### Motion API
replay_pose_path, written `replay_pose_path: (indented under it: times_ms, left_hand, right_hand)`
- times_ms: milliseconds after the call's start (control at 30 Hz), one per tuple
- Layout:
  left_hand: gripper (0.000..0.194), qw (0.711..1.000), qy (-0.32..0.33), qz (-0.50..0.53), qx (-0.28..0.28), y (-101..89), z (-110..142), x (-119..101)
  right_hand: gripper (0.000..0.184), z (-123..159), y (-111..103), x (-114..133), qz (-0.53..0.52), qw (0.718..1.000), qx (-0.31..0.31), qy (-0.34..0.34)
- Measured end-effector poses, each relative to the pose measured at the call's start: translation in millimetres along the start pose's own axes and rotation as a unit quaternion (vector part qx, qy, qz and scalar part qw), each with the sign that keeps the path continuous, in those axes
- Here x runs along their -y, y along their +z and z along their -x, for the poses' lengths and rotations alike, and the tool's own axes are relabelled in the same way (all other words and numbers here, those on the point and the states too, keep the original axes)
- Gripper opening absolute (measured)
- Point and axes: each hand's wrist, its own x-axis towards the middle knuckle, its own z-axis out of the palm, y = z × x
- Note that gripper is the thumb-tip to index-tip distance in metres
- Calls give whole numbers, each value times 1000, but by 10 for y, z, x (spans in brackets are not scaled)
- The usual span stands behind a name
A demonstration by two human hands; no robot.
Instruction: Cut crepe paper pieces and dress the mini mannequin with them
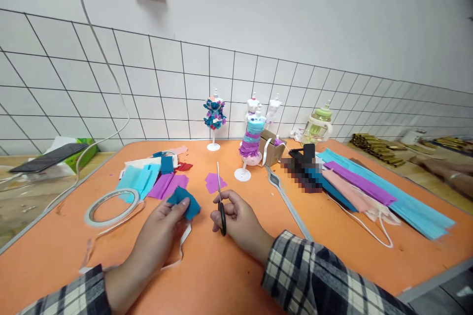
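Note:
My left hand [157, 236] pinches a small piece of dark teal paper [191, 208] between thumb and fingers. In my right hand [240, 219] is a pair of scissors [222, 211] with black handles, blades pointing away from me and looking closed. The scissors and the teal paper are a short way apart. Just beyond the blades lies a cut purple piece [215, 182]. Behind it stands a mini dress form [254, 133] wrapped in light blue and purple. Another dress form [214, 115], covered in teal and purple ruffles, stands near the wall.
A roll of white tape [113, 208] and folded light blue sheets [138, 180] lie on the left. Right of centre are a grey strap [288, 199], a small cardboard box [271, 150] and long coloured sheets [388, 197]. A green-lidded jug [318, 125] stands at the back of the orange table [236, 275].

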Motion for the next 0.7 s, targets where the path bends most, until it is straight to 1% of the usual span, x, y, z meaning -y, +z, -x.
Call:
replay_pose_path:
  times_ms: [67, 100, 167, 233, 267, 333, 400, 433, 500, 533, 600, 633, 700]
  left_hand:
    - [27, 999, 25, -18, -29, -61, -34, -30]
    - [25, 999, 27, -17, -42, -89, -45, -45]
    - [21, 998, 8, 14, -55, -137, -56, -78]
    - [21, 997, -9, 44, -56, -176, -61, -120]
    - [26, 997, -8, 42, -57, -196, -63, -144]
    - [38, 998, 14, -5, -62, -235, -69, -193]
    - [45, 993, 43, -89, -62, -258, -64, -232]
    - [43, 990, 52, -126, -47, -256, -53, -241]
    - [40, 985, 54, -164, 15, -216, -13, -227]
    - [43, 984, 41, -165, 57, -180, 16, -202]
    - [53, 979, 10, -157, 128, -97, 79, -124]
    - [54, 977, -2, -153, 149, -57, 108, -79]
    - [50, 974, -17, -148, 170, 5, 156, -1]
  right_hand:
    - [34, 27, 7, -18, 38, 999, 27, 1]
    - [31, 45, 17, -26, 67, 997, 45, 4]
    - [26, 74, 53, -36, 125, 989, 74, 12]
    - [25, 75, 104, -33, 155, 985, 73, 10]
    - [25, 63, 130, -26, 156, 985, 66, 5]
    - [26, 25, 173, -10, 135, 990, 51, -3]
    - [29, -10, 187, 6, 102, 994, 41, -7]
    - [33, -17, 181, 11, 83, 996, 35, -12]
    - [45, -8, 144, 22, 40, 999, 18, -20]
    - [49, 5, 117, 28, 18, 1000, 15, -17]
    - [54, 36, 60, 47, -26, 999, 19, 14]
    - [56, 48, 36, 59, -43, 998, 23, 34]
    - [59, 58, 6, 81, -72, 995, 26, 62]
